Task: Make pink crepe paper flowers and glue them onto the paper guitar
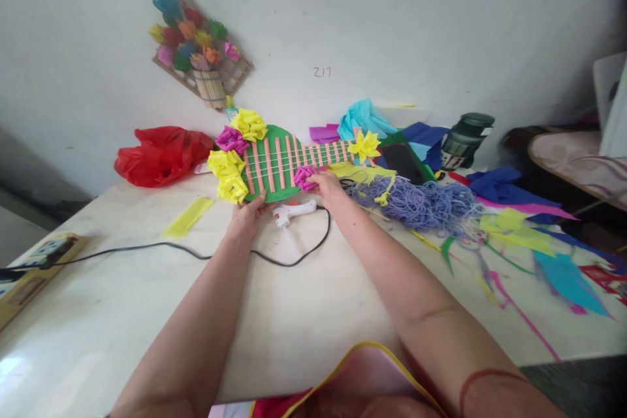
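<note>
A green guitar-shaped craft (278, 179) with pink strips and white strings lies across the table. Yellow paper flowers (225, 166) and a magenta one (232, 140) cover its left end, and another yellow flower (365, 145) sits at the neck's tip. My left hand (249, 214) grips the lower edge of the body, thumb on top. Between the fingers of my right hand (327, 184) is a magenta paper flower (304, 177), at the body's lower right edge. Just below the craft, a white glue gun (294, 210) rests on the table.
A black cord (161, 244) crosses the table near a power strip (42, 271). Tangled purple-blue yarn (421, 202) and paper scraps (571, 281) spread to the right. A red plastic bag (164, 155) lies back left; a dark green jar-like object (467, 140) stands back right.
</note>
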Motion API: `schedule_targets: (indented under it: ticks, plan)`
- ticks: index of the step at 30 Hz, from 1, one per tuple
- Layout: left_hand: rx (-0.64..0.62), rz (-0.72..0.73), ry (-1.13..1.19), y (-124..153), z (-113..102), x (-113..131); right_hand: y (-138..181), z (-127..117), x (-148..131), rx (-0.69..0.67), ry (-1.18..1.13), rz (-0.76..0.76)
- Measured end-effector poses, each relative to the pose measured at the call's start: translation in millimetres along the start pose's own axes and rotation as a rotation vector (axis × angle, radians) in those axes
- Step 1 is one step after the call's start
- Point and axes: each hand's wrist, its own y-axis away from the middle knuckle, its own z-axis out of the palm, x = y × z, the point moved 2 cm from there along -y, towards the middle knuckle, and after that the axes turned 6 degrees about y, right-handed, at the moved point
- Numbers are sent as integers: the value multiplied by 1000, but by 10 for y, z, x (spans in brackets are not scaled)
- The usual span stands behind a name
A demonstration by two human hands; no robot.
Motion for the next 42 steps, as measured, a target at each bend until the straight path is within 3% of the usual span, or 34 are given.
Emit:
schedule_targets:
  ticks: [14,42]
  plan:
    - [-7,9,-13,10,1,-7,42,38,-12,74,-25,18]
    - [9,5,35,-19,-30,-29,30,50,39,75,0,-33]
